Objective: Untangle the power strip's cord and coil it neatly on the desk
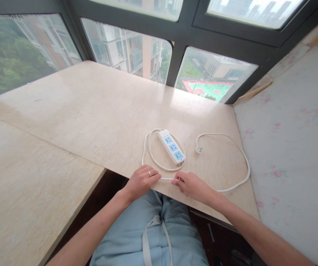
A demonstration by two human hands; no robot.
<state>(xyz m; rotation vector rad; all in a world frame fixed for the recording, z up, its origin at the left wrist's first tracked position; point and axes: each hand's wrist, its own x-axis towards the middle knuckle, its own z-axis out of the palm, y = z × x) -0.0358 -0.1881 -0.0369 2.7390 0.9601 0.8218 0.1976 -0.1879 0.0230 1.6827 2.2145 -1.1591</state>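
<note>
A white power strip (172, 147) with three blue socket faces lies on the stone-like ledge, its white cord (166, 179) looped around it. Near the front edge, my left hand (144, 178) has its fingers closed on the cord; a ring is on one finger. A short stretch of cord to the right, my right hand (189, 183) pinches the same cord between thumb and fingers. From there the cord runs right in a wide curve and bends back to the white plug (199, 149), which rests on the ledge right of the strip.
The beige ledge (92, 107) reaches to dark-framed windows (172, 62) at the back. A flowered wallpapered wall (289, 147) bounds the right side. Another beige slab (23, 177) extends at left, with a dark gap beside my legs (159, 229).
</note>
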